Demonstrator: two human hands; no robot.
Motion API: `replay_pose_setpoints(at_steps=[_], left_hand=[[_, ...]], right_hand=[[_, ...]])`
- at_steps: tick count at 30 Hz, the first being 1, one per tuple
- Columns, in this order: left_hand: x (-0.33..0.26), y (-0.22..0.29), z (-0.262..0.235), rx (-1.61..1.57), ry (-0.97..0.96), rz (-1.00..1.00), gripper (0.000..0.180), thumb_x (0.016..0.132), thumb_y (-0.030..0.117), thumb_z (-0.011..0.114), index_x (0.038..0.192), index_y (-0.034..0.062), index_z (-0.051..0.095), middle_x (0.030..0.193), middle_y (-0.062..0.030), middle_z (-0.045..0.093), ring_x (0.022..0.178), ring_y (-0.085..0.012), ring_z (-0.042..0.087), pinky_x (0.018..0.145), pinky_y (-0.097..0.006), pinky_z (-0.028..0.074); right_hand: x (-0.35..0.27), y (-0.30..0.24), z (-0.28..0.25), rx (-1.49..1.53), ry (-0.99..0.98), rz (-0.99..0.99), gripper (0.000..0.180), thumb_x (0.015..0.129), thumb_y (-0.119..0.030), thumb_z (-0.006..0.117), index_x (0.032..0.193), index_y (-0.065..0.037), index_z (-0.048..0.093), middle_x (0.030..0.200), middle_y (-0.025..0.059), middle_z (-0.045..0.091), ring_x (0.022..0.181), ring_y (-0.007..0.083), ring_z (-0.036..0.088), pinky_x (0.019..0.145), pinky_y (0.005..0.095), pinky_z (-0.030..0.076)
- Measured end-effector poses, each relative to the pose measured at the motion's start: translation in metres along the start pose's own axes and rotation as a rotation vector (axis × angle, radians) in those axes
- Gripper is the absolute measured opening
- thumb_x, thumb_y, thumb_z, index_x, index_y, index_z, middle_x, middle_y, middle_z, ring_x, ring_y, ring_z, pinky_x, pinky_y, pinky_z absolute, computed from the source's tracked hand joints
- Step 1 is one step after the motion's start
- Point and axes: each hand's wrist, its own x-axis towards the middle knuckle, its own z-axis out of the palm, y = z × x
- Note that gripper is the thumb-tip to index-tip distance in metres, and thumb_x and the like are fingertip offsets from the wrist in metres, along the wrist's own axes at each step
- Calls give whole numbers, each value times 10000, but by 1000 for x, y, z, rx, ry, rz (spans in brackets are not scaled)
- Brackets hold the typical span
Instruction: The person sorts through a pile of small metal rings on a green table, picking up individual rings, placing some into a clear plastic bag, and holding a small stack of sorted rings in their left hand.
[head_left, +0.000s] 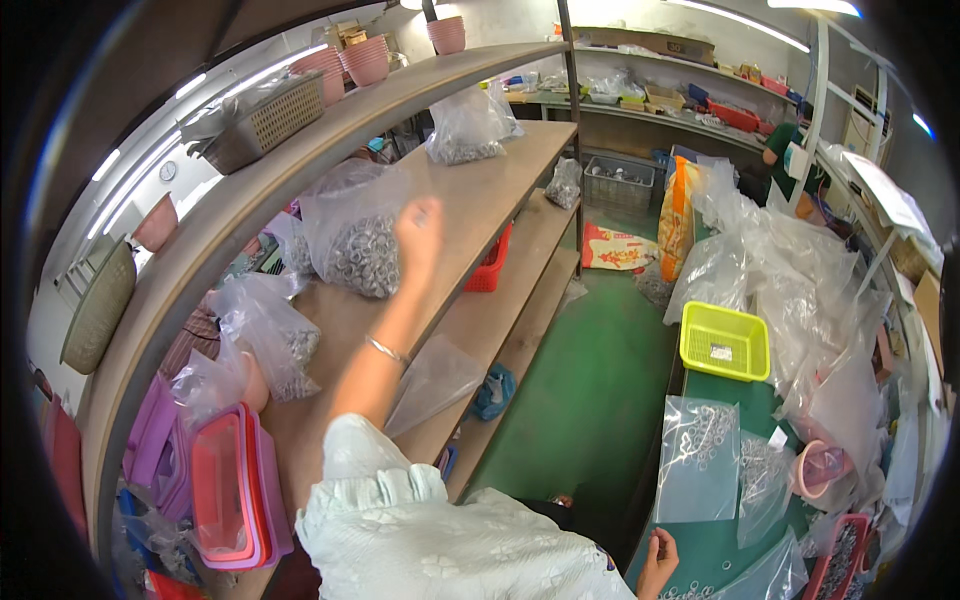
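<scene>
My left hand (419, 228) is stretched out over the middle shelf, its fingers curled and slightly blurred. It is at the right edge of a clear plastic bag full of small metal rings (362, 258); whether it touches the bag or grips anything is hidden. My right hand (657, 566) is low at the near edge of a green-topped table (722, 388), fingers loosely bent and apart, with nothing seen in it. Beside it lie loose rings (690, 592). Beyond it is a flat clear plastic bag (697, 460) with some rings in it.
Stacked pink and red plastic bins (226, 490) stand at the shelf's near left. More bags of metal parts (465, 135) sit along it. A yellow-green basket (724, 342) and a heap of plastic bags (790, 270) occupy the table. Green floor (575, 390) runs between. Another person (778, 145) is at the far right.
</scene>
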Motion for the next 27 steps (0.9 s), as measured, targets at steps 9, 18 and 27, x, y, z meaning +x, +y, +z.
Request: replay_pose_setpoints(at_steps=[9,18,27], left_hand=[[200,-75,-88,1189,-65,176,386,819,324,572,1118,83,605,1191,-166,570,1107,-368,538,934,-435,437],[186,-67,-68,1487,-458,-63,330,865,217,561,1129,22,594,1199,-162,561,1063,-330,559,924,-398,443],[9,-19,70,342,-271,1023,172,882,45,525,1003,2,640,1044,-135,635,937,-278,613,858,-372,474]], right_hand=[[45,23,47,115,-5,-21,164,864,-43,562,992,39,621,889,98,648,807,145,587,754,267,458],[38,23,60,-3,29,-15,178,863,-63,596,1017,19,627,972,153,650,880,226,635,785,303,492],[-21,22,37,-73,185,104,219,858,-99,588,1040,22,595,952,152,601,850,264,606,765,351,485]])
